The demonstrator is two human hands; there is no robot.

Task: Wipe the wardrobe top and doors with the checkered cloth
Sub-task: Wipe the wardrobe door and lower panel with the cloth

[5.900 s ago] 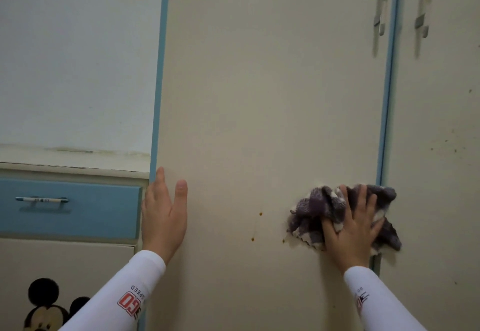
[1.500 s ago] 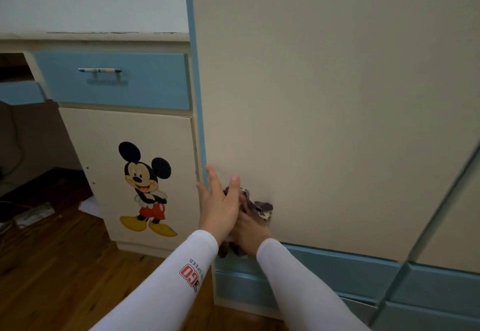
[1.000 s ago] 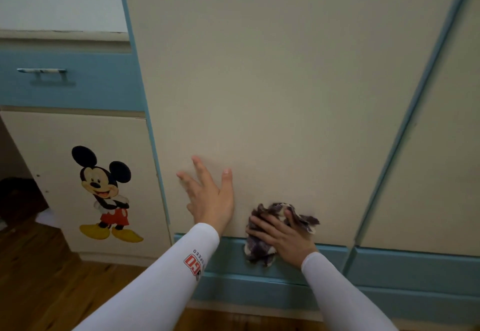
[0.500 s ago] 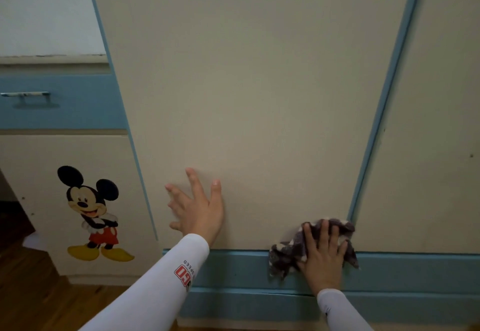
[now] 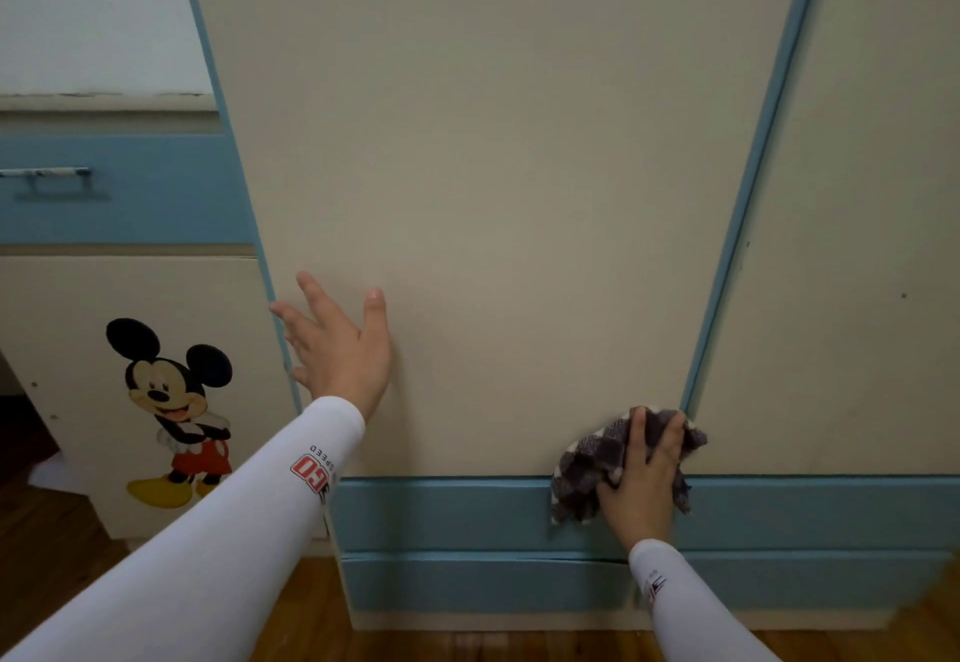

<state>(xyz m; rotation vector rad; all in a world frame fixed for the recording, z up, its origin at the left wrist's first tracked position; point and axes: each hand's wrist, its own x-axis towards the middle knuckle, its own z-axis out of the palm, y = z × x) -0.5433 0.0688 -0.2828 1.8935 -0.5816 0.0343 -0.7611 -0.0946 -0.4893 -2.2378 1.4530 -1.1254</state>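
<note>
Fingers (image 5: 642,433) of right hand (image 5: 641,492) press checkered cloth (image 5: 582,474) flat to wardrobe door (image 5: 493,168); left hand (image 5: 340,357) rests there, spread

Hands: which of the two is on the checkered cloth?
The right hand presses the checkered cloth; the left hand lies flat, empty, on the wardrobe door.

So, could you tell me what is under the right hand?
Under the right hand lies the checkered cloth, bunched where the door meets the blue panel. The surface it covers is hidden.
</note>
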